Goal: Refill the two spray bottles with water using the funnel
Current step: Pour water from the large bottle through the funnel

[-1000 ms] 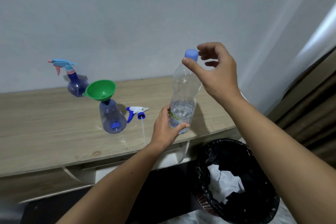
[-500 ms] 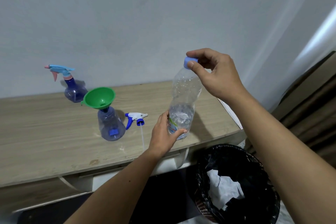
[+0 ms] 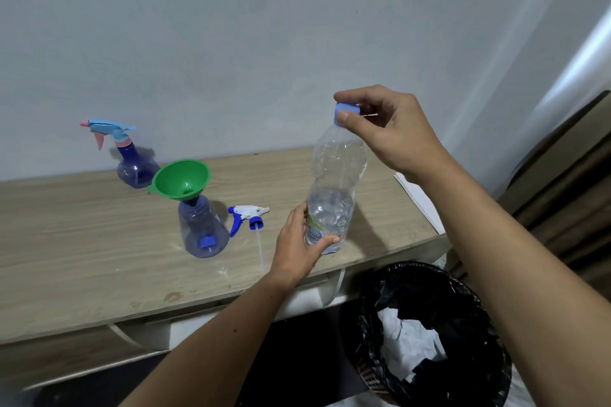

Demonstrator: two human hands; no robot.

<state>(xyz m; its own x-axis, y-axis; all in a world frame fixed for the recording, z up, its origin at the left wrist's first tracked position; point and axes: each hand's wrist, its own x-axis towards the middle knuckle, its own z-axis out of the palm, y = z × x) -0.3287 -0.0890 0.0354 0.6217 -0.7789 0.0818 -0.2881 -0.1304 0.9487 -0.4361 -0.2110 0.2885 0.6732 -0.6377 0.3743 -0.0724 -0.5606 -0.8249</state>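
1. Water bottle (image 3: pixel 334 195) stands upright near the front edge of the worktop (image 3: pixel 82 241), at about 3 o'clock from the open spray bottle; water fills roughly its lower half.
2. Left hand (image 3: pixel 297 251) – grip wrapped around the bottle's lower, labelled part.
3. Right hand (image 3: pixel 390 132) – thumb and fingers pinched narrow on the blue cap (image 3: pixel 344 112), which sits on the bottle's neck.
4. Open spray bottle (image 3: pixel 203 228) stands upright with the green funnel (image 3: pixel 182 180) seated in its neck, the funnel tilted.
5. Its trigger head (image 3: pixel 246 216) lies flat on the worktop just beside it at 3 o'clock, dip tube pointing toward the front edge.
6. Second spray bottle (image 3: pixel 132 162) – trigger head still on – stands at 11 o'clock from the funnel, by the wall.
7. Waste bin (image 3: pixel 429 334) with black liner stands on the floor below the worktop's right end.
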